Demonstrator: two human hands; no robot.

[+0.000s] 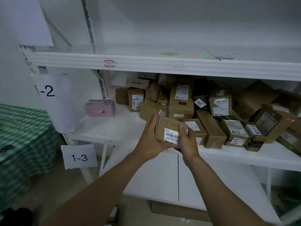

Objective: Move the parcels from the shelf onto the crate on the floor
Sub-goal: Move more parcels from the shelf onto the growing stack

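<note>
Both hands, left hand (150,141) and right hand (187,141), clasp one brown parcel (168,128) at the shelf (104,128) edge, fingers curled round its sides; lift it squarely, clear of neighbouring parcels.

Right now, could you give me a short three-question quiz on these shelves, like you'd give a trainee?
1. True or false: the left hand and right hand together hold one brown parcel with a barcode label.
2. The box lying apart from the pile, at the left of the shelf, is: A green, B pink, C blue.
3. Fill in: the paper sign just below that shelf's left end reads ___.
Key: 1 true; 2 B; 3 "1-3".
</note>
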